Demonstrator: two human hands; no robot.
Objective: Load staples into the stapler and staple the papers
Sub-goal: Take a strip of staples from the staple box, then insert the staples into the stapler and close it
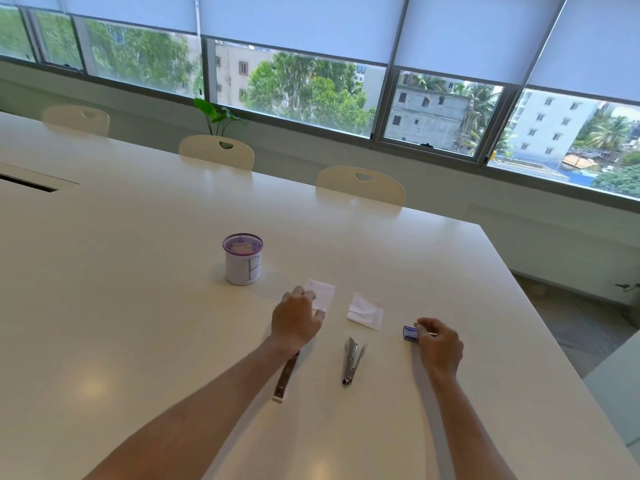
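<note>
The stapler point(351, 360) lies on the white worktop point(138, 306) in the lower centre of the frame, its jaws parted in a narrow V, hinge end toward the bottom of the frame and nose toward the top, so its long axis runs nearly straight up the picture. A second metal stapler point(285, 377) lies to its left on a similar axis, its upper part hidden under the left forearm. The staple box point(411, 333), small and blue-and-white, sits right of centre; the right hand point(440, 344) grasps its right end with fingers curled around it (whether a staple strip is already drawn out cannot be determined). The left hand point(298, 318) rests on the near left corner of the first paper sheet point(322, 294) with fingers bent loosely; whether they pinch the sheet cannot be determined. A second, creased paper sheet point(365, 311) lies just above the stapler's nose, between the two hands. Governing relation: the open stapler lies to the lower left of the right-hand grip and to the lower right of the left hand, roughly midway, with the staple box well apart from its channel. Judged step: retrieving staples; loading not yet done. Staples would need to travel leftward and align with the stapler's long axis. A purple mesh pen cup point(242, 259) stands at centre left, and cream chairs point(360, 185) line the far edge below the windows.
</note>
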